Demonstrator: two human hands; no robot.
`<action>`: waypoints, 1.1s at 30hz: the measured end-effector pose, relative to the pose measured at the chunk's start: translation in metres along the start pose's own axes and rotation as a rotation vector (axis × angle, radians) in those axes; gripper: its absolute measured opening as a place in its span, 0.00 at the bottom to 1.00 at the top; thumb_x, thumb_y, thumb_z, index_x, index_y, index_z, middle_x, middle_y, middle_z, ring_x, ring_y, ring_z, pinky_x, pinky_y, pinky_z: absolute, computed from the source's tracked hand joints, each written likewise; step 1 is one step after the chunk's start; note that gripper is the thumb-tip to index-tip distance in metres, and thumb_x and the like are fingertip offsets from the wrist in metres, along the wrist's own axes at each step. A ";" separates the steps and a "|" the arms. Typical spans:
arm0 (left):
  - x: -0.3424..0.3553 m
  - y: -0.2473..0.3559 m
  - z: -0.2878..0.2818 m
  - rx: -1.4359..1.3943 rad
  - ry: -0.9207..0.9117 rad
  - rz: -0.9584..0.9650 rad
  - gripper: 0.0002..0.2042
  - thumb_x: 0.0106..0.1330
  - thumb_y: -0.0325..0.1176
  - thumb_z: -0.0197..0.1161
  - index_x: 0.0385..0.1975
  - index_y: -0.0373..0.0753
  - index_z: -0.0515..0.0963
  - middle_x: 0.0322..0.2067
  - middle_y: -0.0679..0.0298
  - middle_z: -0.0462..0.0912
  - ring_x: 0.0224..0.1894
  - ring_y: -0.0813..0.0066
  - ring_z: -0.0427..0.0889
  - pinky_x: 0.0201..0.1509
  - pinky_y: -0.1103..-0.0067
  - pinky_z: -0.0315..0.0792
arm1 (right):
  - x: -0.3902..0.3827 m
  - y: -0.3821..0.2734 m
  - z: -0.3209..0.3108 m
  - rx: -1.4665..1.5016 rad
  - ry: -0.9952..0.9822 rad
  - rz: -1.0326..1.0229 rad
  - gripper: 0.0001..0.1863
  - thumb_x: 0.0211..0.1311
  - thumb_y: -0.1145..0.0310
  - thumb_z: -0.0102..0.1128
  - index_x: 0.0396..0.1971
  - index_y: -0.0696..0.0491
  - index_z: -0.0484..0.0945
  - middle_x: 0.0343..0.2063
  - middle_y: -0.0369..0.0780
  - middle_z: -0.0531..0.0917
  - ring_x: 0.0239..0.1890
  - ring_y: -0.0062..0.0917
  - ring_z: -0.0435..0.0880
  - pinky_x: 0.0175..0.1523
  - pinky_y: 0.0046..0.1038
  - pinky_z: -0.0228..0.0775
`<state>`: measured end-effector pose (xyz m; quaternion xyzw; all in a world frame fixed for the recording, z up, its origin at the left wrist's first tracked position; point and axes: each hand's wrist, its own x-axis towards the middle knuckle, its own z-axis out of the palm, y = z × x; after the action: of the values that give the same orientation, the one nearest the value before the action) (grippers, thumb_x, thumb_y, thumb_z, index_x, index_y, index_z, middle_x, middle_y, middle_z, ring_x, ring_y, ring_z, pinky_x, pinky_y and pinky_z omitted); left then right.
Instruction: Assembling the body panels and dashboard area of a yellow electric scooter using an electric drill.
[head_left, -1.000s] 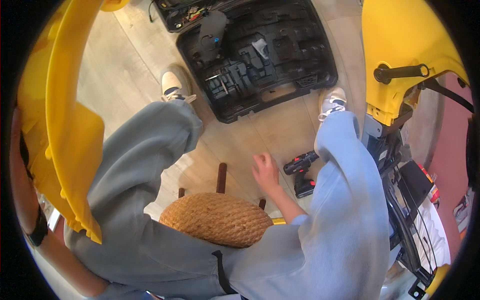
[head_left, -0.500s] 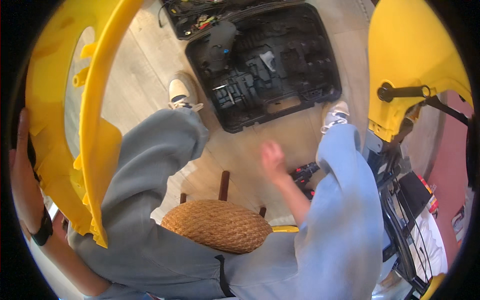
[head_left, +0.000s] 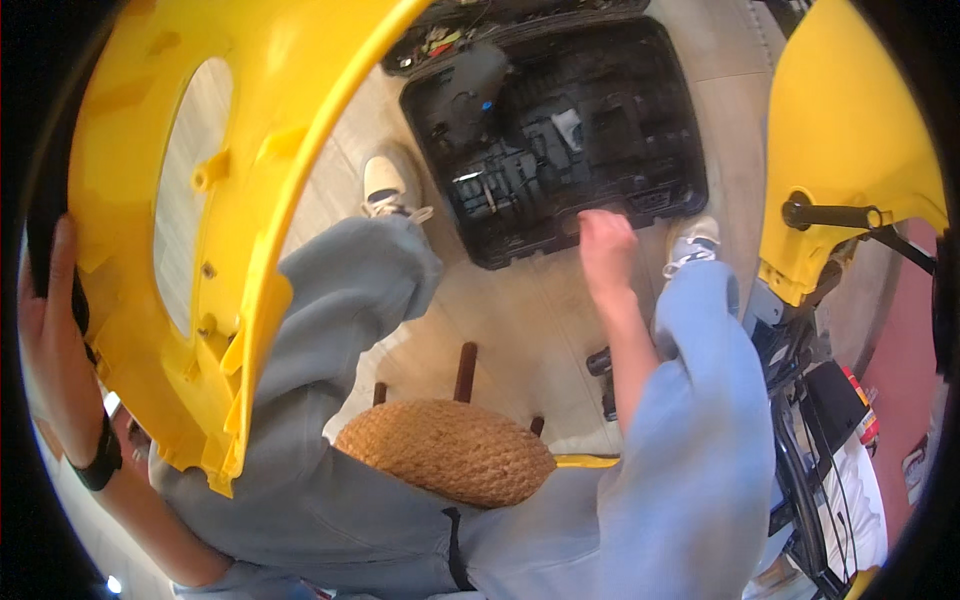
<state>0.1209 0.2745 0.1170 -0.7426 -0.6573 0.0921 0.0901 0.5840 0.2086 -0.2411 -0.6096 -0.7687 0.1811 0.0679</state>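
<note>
Your left hand (head_left: 50,350) grips the left edge of a large yellow shell (head_left: 200,200), fingers wrapped over its rim, holding it upright at the scene's left. Your right hand (head_left: 605,250) reaches to the near edge of an open black tool case (head_left: 560,140) on the floor at the far side; whether its fingers clench anything, you cannot tell. You sit on a woven stool (head_left: 450,450). A second yellow part (head_left: 850,150) stands at right. A dark tool (head_left: 603,385) lies on the floor beside your right forearm.

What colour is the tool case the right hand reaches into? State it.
Black. The open tool case on the floor shows best in the head view, with the right hand at its near edge.
</note>
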 end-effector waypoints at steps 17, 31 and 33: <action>0.041 0.073 -0.005 -0.498 0.063 -0.883 0.21 0.72 0.46 0.54 0.61 0.47 0.72 0.54 0.60 0.76 0.49 0.80 0.79 0.53 0.82 0.72 | -0.040 0.016 0.084 0.151 0.329 0.604 0.26 0.45 0.67 0.69 0.49 0.47 0.78 0.36 0.41 0.76 0.45 0.44 0.72 0.48 0.47 0.61; 0.008 -0.048 0.025 -0.323 -0.007 -0.673 0.25 0.70 0.53 0.54 0.59 0.42 0.72 0.50 0.57 0.79 0.47 0.75 0.81 0.48 0.79 0.75 | -0.015 0.023 0.093 0.294 0.510 0.804 0.18 0.43 0.59 0.74 0.39 0.38 0.87 0.40 0.37 0.77 0.48 0.41 0.70 0.46 0.47 0.57; 0.000 -0.061 0.018 -0.275 -0.024 -0.644 0.26 0.69 0.54 0.54 0.58 0.41 0.72 0.49 0.56 0.79 0.47 0.75 0.81 0.47 0.79 0.75 | -0.009 0.017 0.094 0.293 0.505 0.840 0.18 0.43 0.59 0.74 0.39 0.37 0.86 0.41 0.37 0.77 0.49 0.42 0.70 0.47 0.48 0.57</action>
<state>0.0577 0.2825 0.1150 -0.5013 -0.8650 -0.0218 0.0062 0.5716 0.1846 -0.3335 -0.8749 -0.3835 0.1454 0.2577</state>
